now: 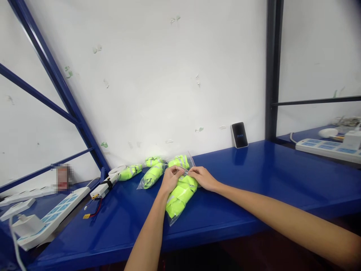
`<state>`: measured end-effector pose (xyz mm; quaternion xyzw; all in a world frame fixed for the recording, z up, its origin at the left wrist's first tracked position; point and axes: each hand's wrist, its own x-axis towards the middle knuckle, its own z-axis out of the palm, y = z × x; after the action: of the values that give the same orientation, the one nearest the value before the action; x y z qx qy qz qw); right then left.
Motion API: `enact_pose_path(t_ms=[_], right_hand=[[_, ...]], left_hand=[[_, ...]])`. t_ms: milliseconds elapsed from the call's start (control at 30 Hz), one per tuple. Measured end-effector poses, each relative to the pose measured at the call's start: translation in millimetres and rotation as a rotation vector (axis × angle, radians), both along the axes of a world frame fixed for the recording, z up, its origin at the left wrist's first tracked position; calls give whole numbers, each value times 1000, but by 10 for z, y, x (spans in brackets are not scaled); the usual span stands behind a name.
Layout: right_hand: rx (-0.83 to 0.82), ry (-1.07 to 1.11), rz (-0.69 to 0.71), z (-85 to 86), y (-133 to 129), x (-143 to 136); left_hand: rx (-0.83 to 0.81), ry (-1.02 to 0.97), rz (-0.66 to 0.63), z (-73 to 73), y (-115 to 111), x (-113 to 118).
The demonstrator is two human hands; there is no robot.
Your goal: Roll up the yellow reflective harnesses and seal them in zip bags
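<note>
A clear plastic bag with a folded neon-yellow vest (180,197) inside lies near the front edge of the blue table (239,210). My left hand (171,178) pinches the bag's top edge on its left side. On the right part of that same edge, my right hand (205,178) is closed with thumb and fingers together. Just behind my hands is another bagged yellow vest (179,162). Further left lie a bagged vest (153,175), one behind it (153,161) and one more (131,172).
A white device with a black strap and wires (105,187) and a small fan (116,170) sit at the left. Power strips (56,216) (327,148) lie on both sides. A phone-like display (239,135) leans on the wall.
</note>
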<state>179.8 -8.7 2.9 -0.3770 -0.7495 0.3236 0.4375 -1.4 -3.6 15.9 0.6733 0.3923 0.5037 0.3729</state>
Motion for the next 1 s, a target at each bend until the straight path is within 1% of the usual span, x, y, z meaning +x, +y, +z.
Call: enact_pose_path(t_ms=[100,167,267,333,433,500,533,700,800,900,1000], right_hand=[[29,-77,48,34,-10,40],[95,-109,82,42,-25,56],[223,-150,72,33,-57,56],[296,-178,62,16,-77,44],[357,-210,63,-15,-90,33],[369,-224,67,-27,-81,41],[366,-233,68,-28,-72,51],[290,-295,78,7,-16,110],[297,-274,115,16,-2,108],[312,-238,104,19,-23,78],[302,-260,77,39,-67,50]], left_hand=[[7,-31,21,-8,10,-10],[6,-38,21,-3,10,-6],[-26,-52,20,14,4,1],[-77,-47,-16,25,-5,0],[-195,-36,-108,23,-16,-15],[-263,-34,-145,8,-15,-31],[-272,-31,-144,-2,-11,-39],[-160,14,-62,-33,4,-48],[-114,25,-46,-28,-4,-33],[-99,10,-37,-13,-20,-13],[-100,-22,-45,5,-35,5]])
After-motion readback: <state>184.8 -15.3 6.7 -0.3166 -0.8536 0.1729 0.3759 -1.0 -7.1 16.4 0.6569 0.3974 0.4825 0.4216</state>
